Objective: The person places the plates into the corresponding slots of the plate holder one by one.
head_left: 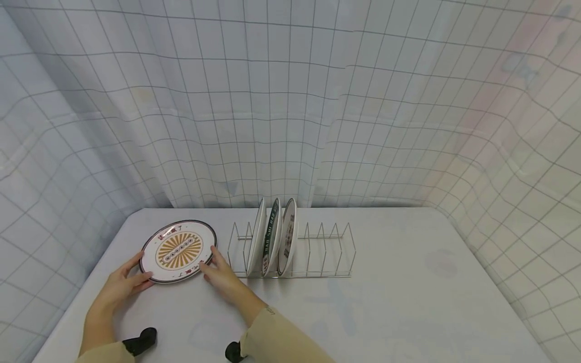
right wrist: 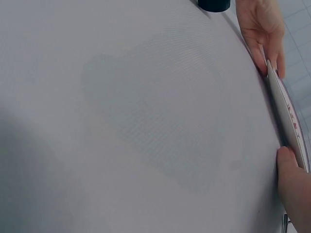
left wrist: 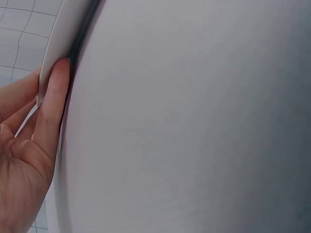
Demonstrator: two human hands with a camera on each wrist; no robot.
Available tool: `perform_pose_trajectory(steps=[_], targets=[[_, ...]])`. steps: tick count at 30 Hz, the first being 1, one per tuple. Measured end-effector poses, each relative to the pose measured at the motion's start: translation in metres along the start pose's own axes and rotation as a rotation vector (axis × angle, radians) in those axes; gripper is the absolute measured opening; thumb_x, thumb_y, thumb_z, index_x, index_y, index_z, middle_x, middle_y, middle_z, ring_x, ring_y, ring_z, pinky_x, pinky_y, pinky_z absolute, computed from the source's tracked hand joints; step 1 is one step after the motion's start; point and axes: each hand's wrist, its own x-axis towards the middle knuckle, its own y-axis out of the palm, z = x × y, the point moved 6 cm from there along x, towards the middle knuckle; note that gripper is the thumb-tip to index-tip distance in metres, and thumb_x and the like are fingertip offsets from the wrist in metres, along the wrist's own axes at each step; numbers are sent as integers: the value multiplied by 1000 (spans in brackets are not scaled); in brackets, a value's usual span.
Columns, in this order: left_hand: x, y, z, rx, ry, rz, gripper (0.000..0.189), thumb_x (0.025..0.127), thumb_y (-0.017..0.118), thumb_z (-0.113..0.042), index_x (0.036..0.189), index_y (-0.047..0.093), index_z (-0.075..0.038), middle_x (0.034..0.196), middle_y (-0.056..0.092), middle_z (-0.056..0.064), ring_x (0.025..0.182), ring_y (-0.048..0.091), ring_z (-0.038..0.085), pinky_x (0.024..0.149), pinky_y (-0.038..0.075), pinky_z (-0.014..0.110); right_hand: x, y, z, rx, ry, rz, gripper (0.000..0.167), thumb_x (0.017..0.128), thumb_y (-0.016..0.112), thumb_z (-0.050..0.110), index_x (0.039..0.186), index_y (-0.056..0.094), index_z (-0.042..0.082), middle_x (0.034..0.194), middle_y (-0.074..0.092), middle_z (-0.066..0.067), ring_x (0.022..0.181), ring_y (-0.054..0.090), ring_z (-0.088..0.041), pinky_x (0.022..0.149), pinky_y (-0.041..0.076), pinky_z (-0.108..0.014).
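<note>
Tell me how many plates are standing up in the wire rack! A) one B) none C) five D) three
D, because the head view shows three plates standing on edge side by side in the wire rack, while a fourth plate lies flat on the table between the left hand and right hand.

A white table (head_left: 408,302) stands against a backdrop of pale sheeting (head_left: 290,101) printed with a thin dark grid. The sheeting encloses three sides. Lighting is soft and even.
</note>
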Motion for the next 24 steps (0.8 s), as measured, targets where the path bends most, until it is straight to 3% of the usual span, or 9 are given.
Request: perform_pose_trajectory(steps=[4, 8, 13, 17, 20, 24], targets=[[-3, 4, -1, -116, 31, 11, 87, 86, 56, 4, 146, -5, -10, 143, -33, 16, 73, 62, 1, 73, 53, 17, -4, -1, 0, -26, 8, 9, 57, 88, 59, 10, 140, 37, 13, 144, 30, -19, 116, 50, -25, 93, 47, -35], [-8, 7, -12, -221, 133, 5, 86, 87, 56, 6, 147, -1, -16, 146, -30, 4, 74, 61, 0, 70, 52, 14, -7, 1, 7, 6, -14, 24, 55, 88, 59, 8, 139, 38, 16, 146, 25, -16, 111, 53, -23, 93, 47, -34], [-7, 4, -32, -339, 314, 29, 84, 88, 54, 7, 148, 2, -18, 149, -21, -12, 83, 61, 0, 72, 53, 16, -9, 6, 27, 11, -136, 24, 55, 88, 58, 8, 137, 39, 23, 144, 28, -12, 105, 56, -20, 91, 48, -32], [6, -5, -36, -369, 407, 13, 80, 86, 58, 7, 147, 18, -26, 152, -5, -9, 86, 63, 5, 73, 54, 22, -15, 8, 48, -11, -248, 17, 58, 89, 57, 9, 138, 33, 30, 141, 28, -6, 103, 56, -16, 88, 48, -28], [2, 2, -56, -399, 453, 3, 78, 86, 57, 8, 146, 21, -26, 151, -2, -7, 91, 62, 5, 73, 54, 25, -21, 10, 66, 16, -321, 26, 61, 92, 53, 8, 140, 27, 34, 141, 27, -4, 102, 57, -15, 87, 49, -26], [-25, 30, -102, -536, 500, 13, 79, 86, 51, 15, 148, 13, -15, 152, -8, -7, 96, 60, 5, 71, 55, 25, -33, 9, 93, 88, -405, 57, 62, 94, 47, 4, 142, 21, 34, 143, 27, -4, 105, 57, -19, 90, 48, -28]])
